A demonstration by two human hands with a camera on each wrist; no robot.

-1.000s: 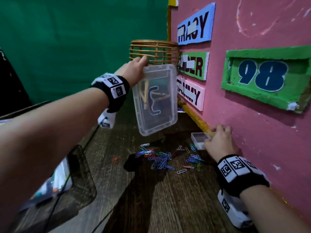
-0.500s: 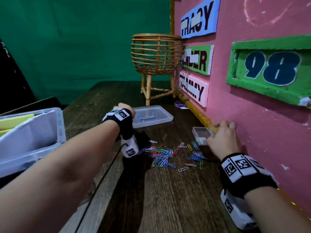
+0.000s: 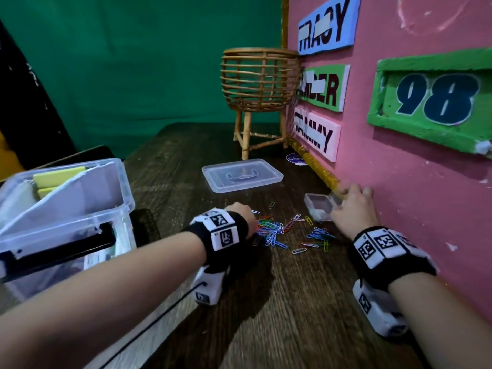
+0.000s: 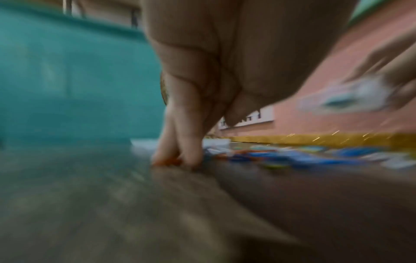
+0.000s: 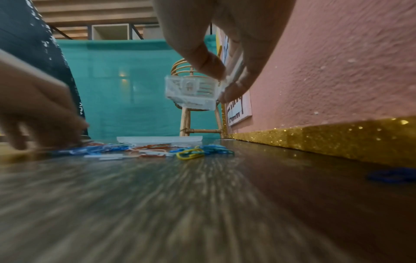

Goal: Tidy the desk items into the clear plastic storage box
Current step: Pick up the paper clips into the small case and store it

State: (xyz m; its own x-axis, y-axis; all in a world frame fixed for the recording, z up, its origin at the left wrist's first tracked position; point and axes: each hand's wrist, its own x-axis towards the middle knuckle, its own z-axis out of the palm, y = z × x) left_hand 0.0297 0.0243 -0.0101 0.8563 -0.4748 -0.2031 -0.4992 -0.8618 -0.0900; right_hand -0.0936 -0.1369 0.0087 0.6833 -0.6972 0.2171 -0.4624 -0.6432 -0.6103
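The clear plastic storage box (image 3: 117,187) stands open at the left with yellow pads inside. Its lid (image 3: 242,175) lies flat on the wooden desk further back. Coloured paper clips (image 3: 275,233) are scattered between my hands. My left hand (image 3: 239,217) reaches down at the pile's left edge; in the blurred left wrist view its straight fingertips (image 4: 191,156) touch the desk by an orange clip. My right hand (image 3: 348,209) pinches a small clear case (image 3: 319,209) between thumb and fingers; in the right wrist view the small clear case (image 5: 193,92) hangs above the clips.
A rattan basket on legs (image 3: 259,78) stands at the back by the pink board (image 3: 399,195), whose gold glitter edge (image 3: 314,166) runs along the desk's right side. A blue ring (image 5: 391,176) lies near that edge. A green cloth hangs behind.
My left hand set the lid down on the desk at the back and came down to the paper clips. My right hand raised the small case off the desk.
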